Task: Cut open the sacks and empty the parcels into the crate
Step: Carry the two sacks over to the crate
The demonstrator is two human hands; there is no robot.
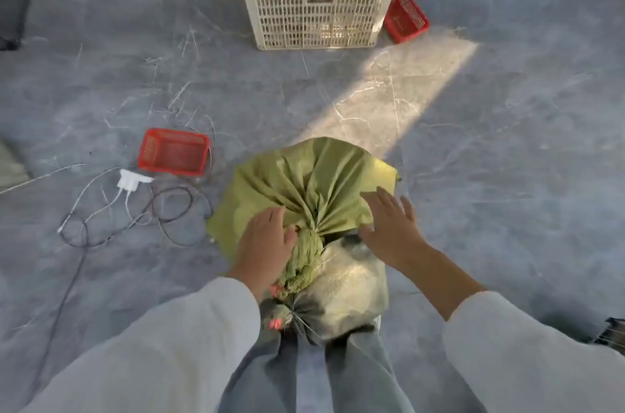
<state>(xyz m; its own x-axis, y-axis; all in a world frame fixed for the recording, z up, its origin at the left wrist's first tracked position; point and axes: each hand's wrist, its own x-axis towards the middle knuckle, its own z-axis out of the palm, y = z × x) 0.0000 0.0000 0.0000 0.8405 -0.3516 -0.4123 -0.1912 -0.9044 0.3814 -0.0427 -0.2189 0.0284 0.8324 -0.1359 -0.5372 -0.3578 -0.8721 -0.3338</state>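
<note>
Head view showed a green woven sack (304, 175) standing on the floor (507, 142) just in front of the person's legs, its top gathered into a tied neck (306, 250) that pointed toward the person. The left hand (267, 243) lay flat on the sack just beside this neck, with straight fingers and the thumb touching the bunched cloth; it gripped nothing. The right hand (389, 219) was also open, fingers spread, at the right side of the sack top. I could not tell if it touched the cloth or hovered just over it. A second, pale sack (348, 284) lay between the green one and the legs. No cutting tool was visible in either hand. In my judgement the step was to steady the sack and find the tie. To do it well, one hand should hold the neck firmly, so the cut goes through the tie only and not into the parcels. The white crate (314, 20) stood well apart, farther along the floor.
</note>
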